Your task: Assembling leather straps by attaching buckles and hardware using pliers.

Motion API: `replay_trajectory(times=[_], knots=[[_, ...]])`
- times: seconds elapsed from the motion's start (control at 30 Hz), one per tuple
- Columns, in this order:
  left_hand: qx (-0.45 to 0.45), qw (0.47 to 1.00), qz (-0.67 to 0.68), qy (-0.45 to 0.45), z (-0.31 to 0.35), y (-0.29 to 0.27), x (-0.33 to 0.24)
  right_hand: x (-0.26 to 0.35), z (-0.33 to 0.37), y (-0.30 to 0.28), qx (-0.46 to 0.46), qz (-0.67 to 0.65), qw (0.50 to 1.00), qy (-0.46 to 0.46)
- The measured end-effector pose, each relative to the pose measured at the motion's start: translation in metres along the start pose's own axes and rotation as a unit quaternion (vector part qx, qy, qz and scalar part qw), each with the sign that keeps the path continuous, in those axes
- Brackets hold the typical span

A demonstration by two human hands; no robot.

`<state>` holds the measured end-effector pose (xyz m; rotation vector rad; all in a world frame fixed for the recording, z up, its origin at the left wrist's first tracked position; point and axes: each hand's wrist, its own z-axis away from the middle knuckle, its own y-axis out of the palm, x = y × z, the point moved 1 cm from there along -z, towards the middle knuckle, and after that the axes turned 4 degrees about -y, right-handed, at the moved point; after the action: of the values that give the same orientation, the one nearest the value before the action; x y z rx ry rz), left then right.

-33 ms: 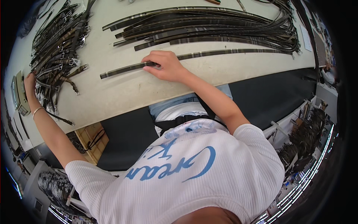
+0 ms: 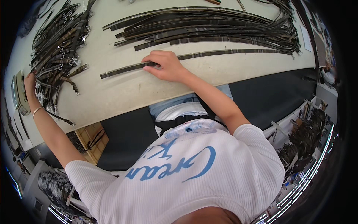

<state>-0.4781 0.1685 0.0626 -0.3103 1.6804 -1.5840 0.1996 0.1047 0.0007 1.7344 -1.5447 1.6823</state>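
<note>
My right hand [image 2: 164, 66] pinches a long dark belt strap [image 2: 123, 70] between thumb and fingers, a short way in from its left end. The strap runs on to the right along the table. At the far left my left hand [image 2: 30, 80], with a bangle at the wrist, reaches to the left edge of a heap of dark belts with metal buckles [image 2: 61, 58]. Its fingers are bent against the heap, and what they hold is hidden. Beyond my right hand lies a bundle of similar dark straps [image 2: 209, 31], bent together at the right.
A pale table [image 2: 108, 95] carries everything, with its front edge close to my waist. Left of my left hand stands a beige device with a panel [image 2: 19, 93]. A wooden crate [image 2: 95, 143] sits below the table. Dark strips hang on a rack [image 2: 305, 136] at the right.
</note>
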Motion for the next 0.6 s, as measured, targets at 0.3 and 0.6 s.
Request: replay_trajectory(times=[0.3, 0.6], knots=[[0.127, 0.946, 0.266, -0.138, 0.079, -0.008, -0.067, 0.01, -0.006, -0.003, 0.02, -0.007, 1.0, 0.015], [0.107, 0.948, 0.279, -0.108, 0.093, -0.006, -0.087, 0.017, -0.003, -0.002, 0.009, -0.026, 1.0, 0.009]])
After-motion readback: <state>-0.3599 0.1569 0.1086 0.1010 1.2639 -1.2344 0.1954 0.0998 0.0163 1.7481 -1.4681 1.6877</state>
